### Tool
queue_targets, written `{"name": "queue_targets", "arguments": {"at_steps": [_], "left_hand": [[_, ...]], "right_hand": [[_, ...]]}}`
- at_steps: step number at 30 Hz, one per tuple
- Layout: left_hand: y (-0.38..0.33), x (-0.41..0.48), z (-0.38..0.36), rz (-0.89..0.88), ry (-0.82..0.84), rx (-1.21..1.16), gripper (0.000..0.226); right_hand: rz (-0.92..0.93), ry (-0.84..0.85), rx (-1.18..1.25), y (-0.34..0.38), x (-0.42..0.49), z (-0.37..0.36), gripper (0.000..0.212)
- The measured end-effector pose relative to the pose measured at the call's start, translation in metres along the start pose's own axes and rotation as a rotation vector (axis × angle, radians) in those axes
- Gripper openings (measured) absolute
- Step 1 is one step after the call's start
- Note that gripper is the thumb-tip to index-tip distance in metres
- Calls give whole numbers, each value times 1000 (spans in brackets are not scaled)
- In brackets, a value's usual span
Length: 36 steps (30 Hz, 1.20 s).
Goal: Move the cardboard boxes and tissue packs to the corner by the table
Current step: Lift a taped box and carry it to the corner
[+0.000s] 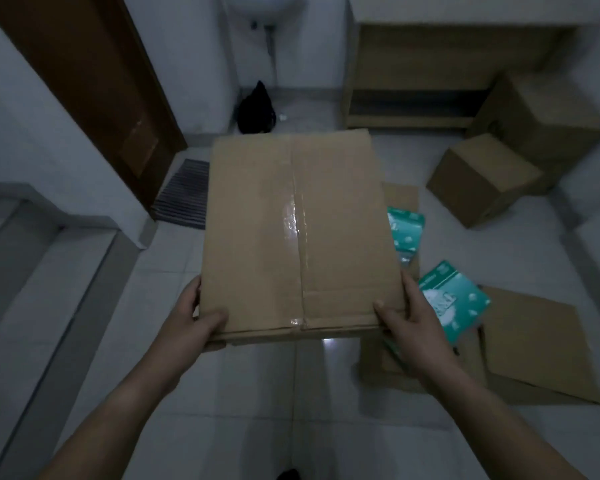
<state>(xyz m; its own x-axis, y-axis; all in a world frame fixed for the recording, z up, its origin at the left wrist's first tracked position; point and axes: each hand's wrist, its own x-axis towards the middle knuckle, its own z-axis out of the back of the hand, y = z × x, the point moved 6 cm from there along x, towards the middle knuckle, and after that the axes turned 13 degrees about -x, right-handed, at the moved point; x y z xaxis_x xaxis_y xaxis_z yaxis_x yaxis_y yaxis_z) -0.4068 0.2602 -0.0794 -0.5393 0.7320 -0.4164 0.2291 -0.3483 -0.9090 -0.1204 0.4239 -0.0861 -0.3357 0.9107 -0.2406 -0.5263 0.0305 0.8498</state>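
A large taped cardboard box (291, 233) is held up in front of me above the tiled floor. My left hand (196, 318) grips its near left corner and my right hand (407, 317) grips its near right corner. Two green tissue packs lie on the floor to the right: one (406, 233) partly hidden behind the box, the other (454, 301) beside my right hand. Flattened cardboard (534, 344) lies under and around them. A smaller closed box (482, 180) and a bigger box (541, 123) stand at the right, near the wooden table (413, 74).
A brown door (94, 84) and a striped mat (184, 195) are at the left. Steps (32, 271) rise along the left side. A black bag (257, 110) sits under a wall sink (257, 5) at the back.
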Motion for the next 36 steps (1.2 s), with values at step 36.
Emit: {"name": "queue_targets", "arguments": {"at_steps": [36], "left_hand": [[-194,-234,-520,-570,401,122,54]], "right_hand": [[245,-477,57,-51,-182,595,46]]}}
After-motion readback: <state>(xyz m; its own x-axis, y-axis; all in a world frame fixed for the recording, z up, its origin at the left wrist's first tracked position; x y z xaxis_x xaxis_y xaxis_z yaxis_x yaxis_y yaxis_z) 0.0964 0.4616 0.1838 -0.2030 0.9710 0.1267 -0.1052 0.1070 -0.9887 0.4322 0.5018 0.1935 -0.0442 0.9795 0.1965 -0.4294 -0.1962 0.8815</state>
